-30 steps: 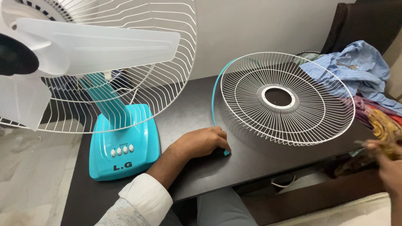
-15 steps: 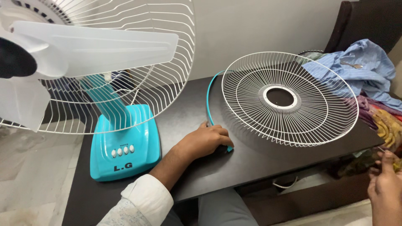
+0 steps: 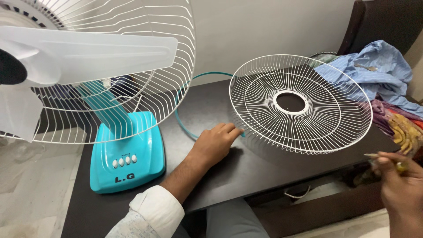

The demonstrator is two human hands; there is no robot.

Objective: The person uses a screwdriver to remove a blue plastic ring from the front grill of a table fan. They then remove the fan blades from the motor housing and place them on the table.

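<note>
Two hands well apart; left hand (image 3: 218, 142) down on the dark table (image 3: 246, 169), fingers curled onto the teal ring (image 3: 183, 121) right at the near rim of the loose white grille (image 3: 299, 103); right hand (image 3: 398, 185) low at the right edge, closed on a thin tool (image 3: 374, 156), tip poking left; grille lying tilted on the table, ring looping out behind it; teal fan (image 3: 125, 152) standing at left; heap of clothes (image 3: 379, 75) at far right
</note>
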